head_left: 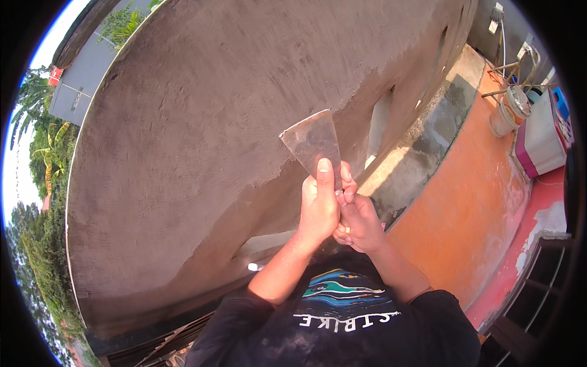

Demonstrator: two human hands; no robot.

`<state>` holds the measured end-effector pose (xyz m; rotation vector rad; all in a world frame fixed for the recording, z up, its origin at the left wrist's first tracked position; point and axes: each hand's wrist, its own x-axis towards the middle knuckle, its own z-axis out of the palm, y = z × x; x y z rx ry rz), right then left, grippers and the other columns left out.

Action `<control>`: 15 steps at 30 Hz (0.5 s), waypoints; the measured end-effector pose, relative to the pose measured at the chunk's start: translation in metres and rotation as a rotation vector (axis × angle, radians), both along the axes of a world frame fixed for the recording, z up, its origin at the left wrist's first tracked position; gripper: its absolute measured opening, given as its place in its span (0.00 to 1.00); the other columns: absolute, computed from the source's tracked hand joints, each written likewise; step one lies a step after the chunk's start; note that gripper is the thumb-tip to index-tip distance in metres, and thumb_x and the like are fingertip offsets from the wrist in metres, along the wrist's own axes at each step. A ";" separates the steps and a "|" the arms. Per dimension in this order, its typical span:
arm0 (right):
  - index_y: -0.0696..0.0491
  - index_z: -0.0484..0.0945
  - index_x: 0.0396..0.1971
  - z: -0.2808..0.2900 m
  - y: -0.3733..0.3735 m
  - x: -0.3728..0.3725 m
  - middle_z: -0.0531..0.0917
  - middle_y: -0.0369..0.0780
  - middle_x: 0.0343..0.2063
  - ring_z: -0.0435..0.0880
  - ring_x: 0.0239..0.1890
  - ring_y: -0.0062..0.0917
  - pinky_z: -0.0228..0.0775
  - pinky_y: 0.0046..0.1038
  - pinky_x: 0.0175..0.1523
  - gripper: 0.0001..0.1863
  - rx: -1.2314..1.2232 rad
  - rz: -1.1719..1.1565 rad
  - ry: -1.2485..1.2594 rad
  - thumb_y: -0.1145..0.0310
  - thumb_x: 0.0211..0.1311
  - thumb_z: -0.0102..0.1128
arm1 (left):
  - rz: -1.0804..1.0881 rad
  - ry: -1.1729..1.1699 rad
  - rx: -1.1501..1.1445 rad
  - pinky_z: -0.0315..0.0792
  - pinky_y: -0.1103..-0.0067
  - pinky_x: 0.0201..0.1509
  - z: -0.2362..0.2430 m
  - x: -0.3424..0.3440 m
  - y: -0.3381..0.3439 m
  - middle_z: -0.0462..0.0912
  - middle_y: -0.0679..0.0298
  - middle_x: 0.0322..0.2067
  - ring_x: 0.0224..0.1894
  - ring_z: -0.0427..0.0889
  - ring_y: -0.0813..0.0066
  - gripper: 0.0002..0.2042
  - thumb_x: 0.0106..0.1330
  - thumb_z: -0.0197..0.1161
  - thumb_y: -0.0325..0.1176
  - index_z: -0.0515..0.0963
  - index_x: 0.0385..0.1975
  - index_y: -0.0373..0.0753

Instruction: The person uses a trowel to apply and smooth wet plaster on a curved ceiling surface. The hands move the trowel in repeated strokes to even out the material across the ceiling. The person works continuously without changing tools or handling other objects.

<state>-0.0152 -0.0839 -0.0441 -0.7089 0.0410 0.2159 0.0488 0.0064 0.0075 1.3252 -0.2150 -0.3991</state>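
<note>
A putty knife (313,136) with a wide, flat, stained metal blade points up and away from me, in front of a brown plastered wall (183,140). My left hand (319,211) is closed on it, the thumb lying along the lower blade. Close against it on the right, my right hand (361,223) is closed too, its fingers curled at the base of the blade. Both hands hide the handle. Rough, freshly coated-looking plaster covers the upper wall, and a smoother band runs below its ragged edge.
Openings (379,122) pierce the lower wall. To the right runs an orange floor (458,202) beside a grey concrete strip (440,122). A bucket (506,116) and a white box (541,144) stand at the far right. Trees (43,244) show beyond the wall at left.
</note>
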 end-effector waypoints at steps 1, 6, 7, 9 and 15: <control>0.52 0.67 0.35 0.005 -0.004 0.005 0.67 0.31 0.15 0.61 0.10 0.11 0.54 0.16 0.16 0.12 -0.020 -0.005 -0.046 0.59 0.76 0.47 | -0.002 -0.033 -0.021 0.65 0.85 0.28 0.006 0.003 0.000 0.72 0.68 0.20 0.23 0.67 0.85 0.28 0.76 0.36 0.60 0.69 0.32 0.38; 0.52 0.68 0.33 0.008 -0.017 -0.012 0.68 0.31 0.15 0.62 0.10 0.12 0.54 0.16 0.14 0.14 -0.029 0.047 0.046 0.58 0.76 0.46 | -0.031 -0.046 0.093 0.66 0.83 0.29 0.004 -0.010 -0.010 0.72 0.66 0.18 0.23 0.69 0.81 0.29 0.77 0.33 0.59 0.68 0.31 0.38; 0.51 0.68 0.34 0.003 -0.014 -0.019 0.68 0.32 0.15 0.62 0.10 0.13 0.54 0.17 0.13 0.14 -0.020 0.034 0.092 0.58 0.76 0.47 | -0.025 -0.034 0.120 0.66 0.83 0.29 -0.002 -0.016 -0.009 0.72 0.67 0.18 0.23 0.69 0.81 0.28 0.77 0.33 0.58 0.68 0.31 0.38; 0.51 0.68 0.34 -0.011 -0.009 -0.029 0.68 0.32 0.15 0.62 0.09 0.13 0.54 0.17 0.13 0.13 -0.020 0.049 0.132 0.57 0.76 0.46 | -0.012 0.014 0.123 0.66 0.83 0.29 -0.016 -0.023 -0.004 0.72 0.67 0.19 0.23 0.69 0.81 0.29 0.77 0.33 0.59 0.68 0.31 0.37; 0.49 0.67 0.35 -0.033 -0.002 -0.023 0.68 0.33 0.16 0.61 0.09 0.13 0.53 0.16 0.13 0.12 -0.040 0.076 0.166 0.57 0.76 0.45 | 0.029 0.132 0.124 0.65 0.83 0.28 -0.036 -0.020 0.005 0.71 0.68 0.19 0.23 0.68 0.83 0.30 0.75 0.35 0.61 0.70 0.32 0.36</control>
